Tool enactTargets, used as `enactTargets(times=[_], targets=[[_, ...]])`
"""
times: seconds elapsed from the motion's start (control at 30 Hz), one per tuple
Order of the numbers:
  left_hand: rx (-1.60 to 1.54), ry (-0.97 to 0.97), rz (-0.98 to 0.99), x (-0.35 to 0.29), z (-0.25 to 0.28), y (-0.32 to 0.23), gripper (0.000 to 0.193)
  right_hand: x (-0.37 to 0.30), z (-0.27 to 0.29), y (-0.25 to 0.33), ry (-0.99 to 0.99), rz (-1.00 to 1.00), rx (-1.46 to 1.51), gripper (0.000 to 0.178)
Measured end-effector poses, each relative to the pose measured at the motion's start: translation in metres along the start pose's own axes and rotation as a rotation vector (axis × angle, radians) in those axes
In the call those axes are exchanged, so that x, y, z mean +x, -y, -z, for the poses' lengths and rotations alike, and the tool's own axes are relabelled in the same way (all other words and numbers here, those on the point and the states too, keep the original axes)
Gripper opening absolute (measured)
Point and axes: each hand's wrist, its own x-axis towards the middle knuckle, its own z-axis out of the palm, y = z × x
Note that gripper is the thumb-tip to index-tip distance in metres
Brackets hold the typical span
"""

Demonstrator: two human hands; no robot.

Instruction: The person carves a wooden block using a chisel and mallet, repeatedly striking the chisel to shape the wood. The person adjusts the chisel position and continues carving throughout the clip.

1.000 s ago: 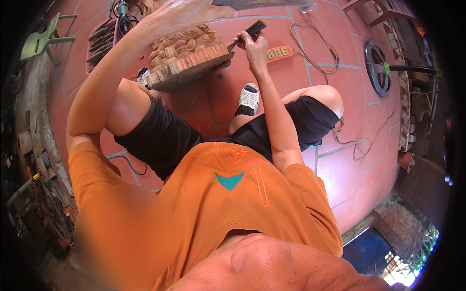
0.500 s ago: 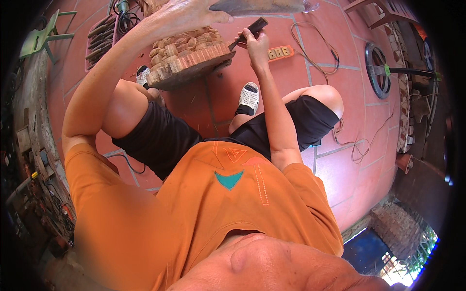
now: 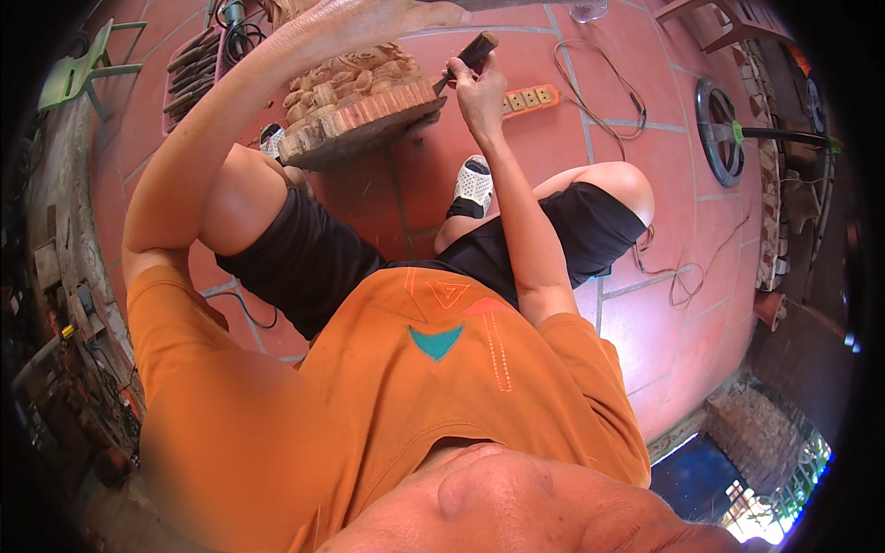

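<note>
A carved wooden block (image 3: 355, 101), rough along its near edge, stands tilted on the tiles in front of me. My right hand (image 3: 481, 97) is closed around a chisel (image 3: 477, 50) with a dark handle, its blade end at the right side of the carving. Across the top of the carving reaches my left arm. My left hand (image 3: 392, 20) is at the upper edge of the view, thumb stretched to the right. Its other fingers, and whatever they grip, are cut off by the edge.
An orange power strip (image 3: 529, 100) lies right of the carving, with a brown cable (image 3: 604, 135) beyond it. A pink tray of tools (image 3: 192, 69) and a green chair (image 3: 78, 74) stand at the left. A fan (image 3: 719, 134) is at the right.
My left hand has moved up and right, and the long grey thing beside it has gone out of view. My right hand has shifted slightly left with the chisel.
</note>
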Motion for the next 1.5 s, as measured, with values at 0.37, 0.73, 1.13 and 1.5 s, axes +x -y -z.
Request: enactTargets(times=[0.37,0.73,1.13,1.5], targets=[[-0.101,0.111,-0.100,0.000,-0.010,0.019,0.070,0.002,-0.002,0.002,-0.016,-0.036,-0.002,0.021],[0.046,0.281,0.050,0.006,-0.023,0.024,0.072,0.006,0.006,0.000,-0.018,-0.195,0.118,0.023],[0.015,0.150,0.027,-0.010,-0.008,0.036,0.074,0.010,0.010,-0.005,-0.048,-0.202,0.183,0.022],[0.046,0.181,0.094,-0.018,0.005,0.029,0.072,-0.008,-0.004,0.031,-0.058,0.033,-0.265,0.026]])
